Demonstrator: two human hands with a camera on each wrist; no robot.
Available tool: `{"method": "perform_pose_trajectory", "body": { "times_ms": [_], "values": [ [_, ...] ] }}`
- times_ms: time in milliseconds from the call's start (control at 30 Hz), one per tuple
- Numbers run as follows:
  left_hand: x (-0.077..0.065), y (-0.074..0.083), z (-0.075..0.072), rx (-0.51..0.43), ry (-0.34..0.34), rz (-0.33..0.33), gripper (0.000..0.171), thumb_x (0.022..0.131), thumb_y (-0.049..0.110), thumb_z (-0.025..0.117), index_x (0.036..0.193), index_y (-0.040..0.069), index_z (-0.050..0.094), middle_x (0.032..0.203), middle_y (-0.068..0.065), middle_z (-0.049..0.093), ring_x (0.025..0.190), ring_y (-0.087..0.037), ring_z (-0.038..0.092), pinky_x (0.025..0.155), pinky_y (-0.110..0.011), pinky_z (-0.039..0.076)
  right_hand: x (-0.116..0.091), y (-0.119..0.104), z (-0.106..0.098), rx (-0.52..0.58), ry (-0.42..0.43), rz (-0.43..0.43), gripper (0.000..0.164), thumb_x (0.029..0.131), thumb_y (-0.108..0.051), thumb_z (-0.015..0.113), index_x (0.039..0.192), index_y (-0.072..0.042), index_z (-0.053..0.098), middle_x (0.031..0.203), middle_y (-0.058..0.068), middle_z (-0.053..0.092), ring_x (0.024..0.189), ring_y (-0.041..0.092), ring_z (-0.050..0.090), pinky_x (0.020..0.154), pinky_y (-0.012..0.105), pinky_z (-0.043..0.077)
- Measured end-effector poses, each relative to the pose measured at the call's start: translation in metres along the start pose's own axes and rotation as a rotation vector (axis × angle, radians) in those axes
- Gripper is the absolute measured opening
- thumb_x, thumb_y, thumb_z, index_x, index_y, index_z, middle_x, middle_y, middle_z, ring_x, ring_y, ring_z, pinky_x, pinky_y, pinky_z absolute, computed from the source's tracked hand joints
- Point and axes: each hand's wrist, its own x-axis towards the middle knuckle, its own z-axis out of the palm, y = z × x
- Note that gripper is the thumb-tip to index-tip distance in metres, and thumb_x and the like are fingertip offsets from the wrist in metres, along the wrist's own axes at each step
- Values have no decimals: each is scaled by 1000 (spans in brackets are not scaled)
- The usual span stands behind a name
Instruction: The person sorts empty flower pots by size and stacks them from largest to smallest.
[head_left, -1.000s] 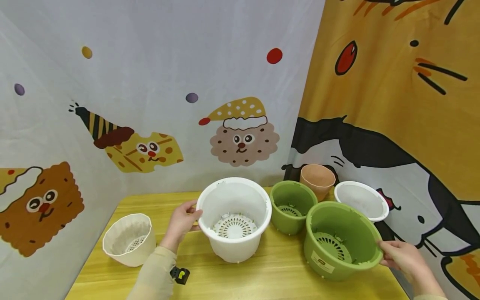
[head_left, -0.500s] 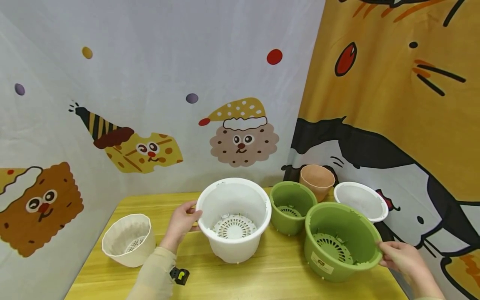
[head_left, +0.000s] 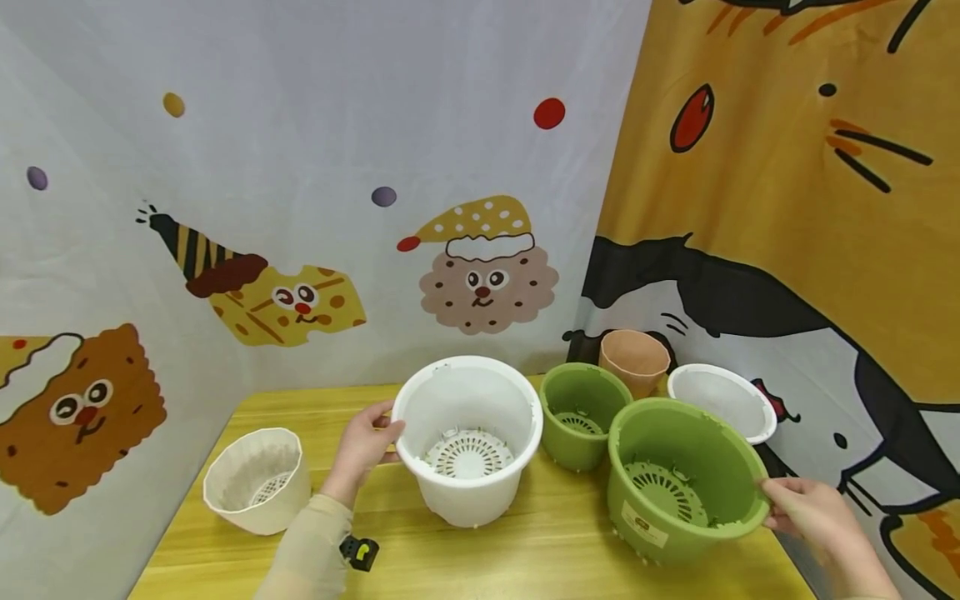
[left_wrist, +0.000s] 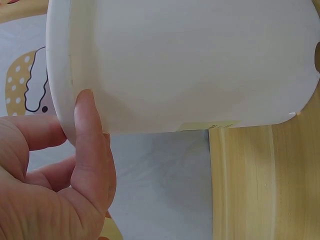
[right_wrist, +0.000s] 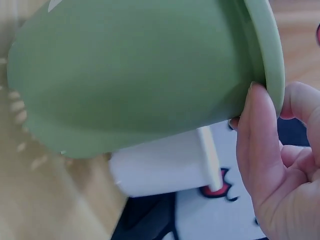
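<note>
My left hand (head_left: 365, 446) pinches the left rim of a large white flowerpot (head_left: 480, 500), which stands upright at the middle of the table. Slots pierce its bottom. In the left wrist view, thumb and fingers clasp the rim of the white flowerpot (left_wrist: 190, 60). On the right, my right hand (head_left: 813, 517) pinches the right rim of a large green flowerpot (head_left: 723, 454) with a paper label on its side. The right wrist view has the green flowerpot (right_wrist: 140, 75) close over the table, its slotted bottom edge near the wood.
A cream faceted pot (head_left: 281, 500) stands at the table's left. Behind the large green flowerpot are a smaller green pot (head_left: 588, 383), a terracotta-coloured pot (head_left: 635, 354) and another white pot (head_left: 727, 400). Printed cloth (head_left: 300, 150) hangs around the wooden table (head_left: 420, 558).
The large green flowerpot has risen and tilted slightly, with my right hand shifting a little at its rim. My left hand and the large white flowerpot stay put.
</note>
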Motion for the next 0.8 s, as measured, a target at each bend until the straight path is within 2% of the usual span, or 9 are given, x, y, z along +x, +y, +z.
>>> {"method": "perform_pose_trajectory", "body": {
  "times_ms": [233, 467, 700, 800],
  "values": [
    [-1, 2, -1, 11, -4, 0, 42, 95, 0, 62, 136, -7, 54, 101, -19, 50, 72, -19, 58, 59, -34, 64, -19, -32, -14, -73, 5, -89, 47, 103, -26, 49, 107, 20, 60, 79, 1, 63, 67, 13, 62, 63, 26, 61],
    [-1, 2, -1, 20, -6, 3, 42, 95, -1, 61, 136, -7, 53, 102, -19, 50, 73, -20, 59, 60, -34, 64, -28, -49, -26, -127, -11, -183, 45, 105, -29, 50, 101, 13, 63, 79, 1, 62, 65, 13, 59, 59, 26, 58],
    [-1, 0, 0, 7, 0, 10, 41, 95, -2, 61, 135, -7, 54, 101, -19, 50, 72, -19, 58, 59, -34, 63, -30, -61, -32, -68, -17, -265, 36, 105, -19, 48, 100, 14, 63, 79, 1, 64, 64, 12, 61, 57, 26, 59],
    [-1, 0, 0, 13, 2, 13, 41, 95, -1, 61, 135, -7, 54, 101, -19, 49, 72, -19, 58, 59, -34, 64, -32, -69, -34, -85, -14, -289, 33, 105, -18, 47, 99, 10, 65, 78, 0, 64, 64, 12, 61, 56, 26, 58]
  ]
}}
